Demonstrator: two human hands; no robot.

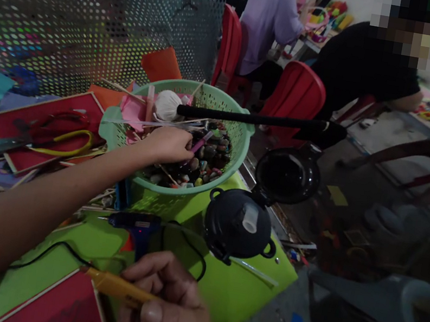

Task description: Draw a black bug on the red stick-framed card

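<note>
My left hand [172, 145] reaches into a pale green plastic basket [240, 157], its fingers closed around a slim purple pen [202, 141]. Polished stones [210, 154] fill the basket beside it. Nearer to me, my right hand [174, 308] pinches an orange-yellow, pen-shaped thing [122, 287] with small dark lettering; its exact kind I cannot make out. Just beyond that hand lies a blue glue gun [140, 225] with a black cord. A black lidded pot [237, 222] sits right of it, its lid [289, 174] flipped up and a short translucent tube [250, 219] at its middle.
Yellow-handled scissors [71, 143] rest on red framed panels [56, 123] at the left. A black-wrapped rod [247, 118] with a white ball [167, 105] crosses the basket. Bright green sheet [190, 212] covers the work surface. Two people sit by red chairs [301, 101] behind.
</note>
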